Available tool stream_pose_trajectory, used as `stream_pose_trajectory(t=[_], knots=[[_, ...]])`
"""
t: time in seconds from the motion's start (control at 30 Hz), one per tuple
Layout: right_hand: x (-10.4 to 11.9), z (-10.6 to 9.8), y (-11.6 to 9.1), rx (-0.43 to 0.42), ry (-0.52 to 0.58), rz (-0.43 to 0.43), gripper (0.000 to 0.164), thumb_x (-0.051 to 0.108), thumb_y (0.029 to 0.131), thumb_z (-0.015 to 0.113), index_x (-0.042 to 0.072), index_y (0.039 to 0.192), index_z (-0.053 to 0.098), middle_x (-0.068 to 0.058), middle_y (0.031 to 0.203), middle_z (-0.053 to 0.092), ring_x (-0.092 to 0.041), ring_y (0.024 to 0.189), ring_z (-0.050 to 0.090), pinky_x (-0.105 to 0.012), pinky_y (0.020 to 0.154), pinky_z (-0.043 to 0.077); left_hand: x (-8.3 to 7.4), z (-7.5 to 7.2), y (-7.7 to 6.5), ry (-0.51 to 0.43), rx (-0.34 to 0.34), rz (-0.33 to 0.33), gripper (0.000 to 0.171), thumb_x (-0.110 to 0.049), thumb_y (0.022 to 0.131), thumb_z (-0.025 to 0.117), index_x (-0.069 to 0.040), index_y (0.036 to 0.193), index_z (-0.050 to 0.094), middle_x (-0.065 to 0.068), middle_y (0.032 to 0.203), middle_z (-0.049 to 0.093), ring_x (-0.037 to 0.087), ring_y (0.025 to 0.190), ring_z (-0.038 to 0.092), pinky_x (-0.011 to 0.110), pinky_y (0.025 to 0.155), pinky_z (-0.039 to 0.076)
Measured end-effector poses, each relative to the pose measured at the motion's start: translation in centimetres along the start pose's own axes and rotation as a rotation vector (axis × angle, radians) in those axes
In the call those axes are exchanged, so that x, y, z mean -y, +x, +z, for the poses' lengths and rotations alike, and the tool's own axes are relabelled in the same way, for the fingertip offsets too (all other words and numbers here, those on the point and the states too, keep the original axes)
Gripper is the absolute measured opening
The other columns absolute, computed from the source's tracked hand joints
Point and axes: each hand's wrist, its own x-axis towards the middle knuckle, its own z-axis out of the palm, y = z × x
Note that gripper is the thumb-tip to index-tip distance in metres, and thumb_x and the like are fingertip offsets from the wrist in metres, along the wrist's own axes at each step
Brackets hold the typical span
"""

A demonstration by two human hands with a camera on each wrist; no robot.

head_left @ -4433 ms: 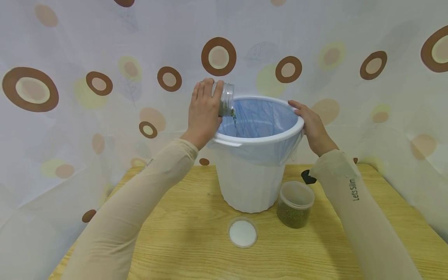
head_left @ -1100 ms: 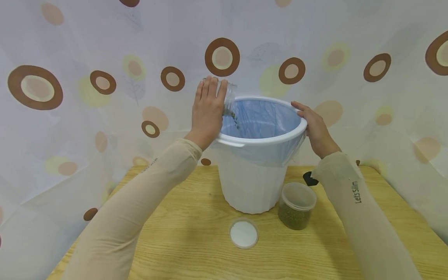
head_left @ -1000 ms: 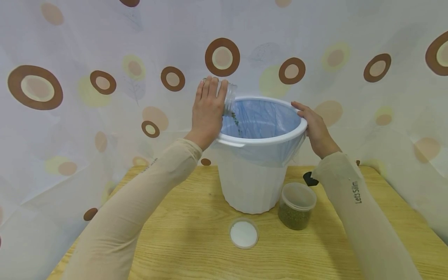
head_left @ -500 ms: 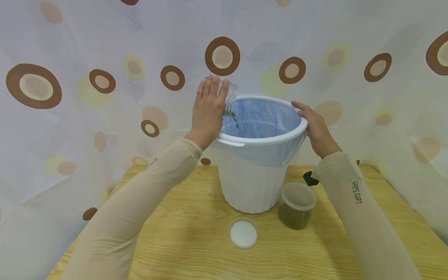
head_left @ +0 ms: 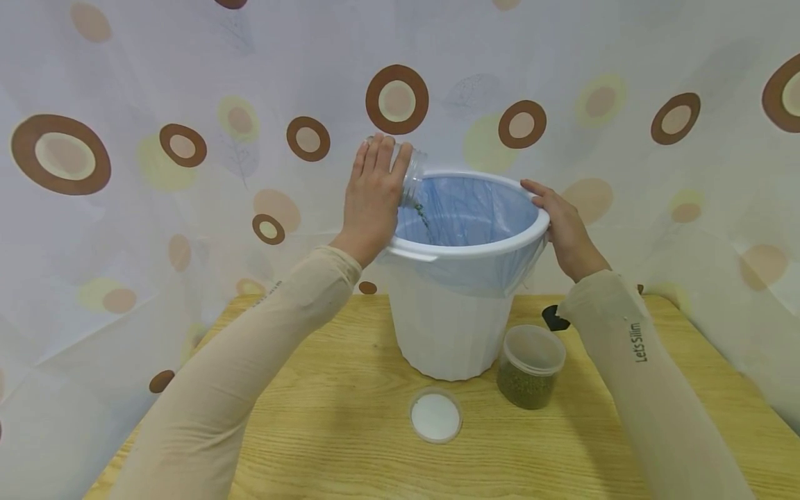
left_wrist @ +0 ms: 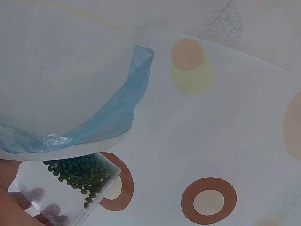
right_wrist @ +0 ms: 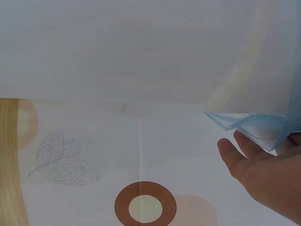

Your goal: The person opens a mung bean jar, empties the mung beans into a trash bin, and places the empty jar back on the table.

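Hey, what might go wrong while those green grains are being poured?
The left hand tips the jar just over the rim of the bin, so some green grains might miss and scatter. The open tub stands close beside the bin; if the bin shifts, the tub could be knocked and spill.

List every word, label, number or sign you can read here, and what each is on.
"Let's Slim": right sleeve; the small letters are slightly soft.
Left sleeve: dark lettering, too slanted and blurred to read.
Jar, bin, tub, lid: no text visible.
No numbers or signs seen.
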Motion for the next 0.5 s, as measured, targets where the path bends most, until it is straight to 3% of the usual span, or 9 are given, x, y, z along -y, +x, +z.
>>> stream_pose_trajectory(t=[0.5], knots=[[-0.13, -0.05, 0.04, -0.006, -0.002, -0.004, 0.053, 0.039, 0.103, 0.023, 0.023, 0.153, 0.027, -0.003, 0.158, 0.023, -0.032, 0.141, 0.024, -0.056, 0.112, 0.019, -0.05, -0.06, 0.05, 0.018, 0.012, 0.006, 0.065, 0.011, 0.082, 0.057, -0.008, 0.142, 0.039, 0.016, 0.143, 0.035, 0.031, 0.142, 0.023, 0.036, 0.118, 0.006]])
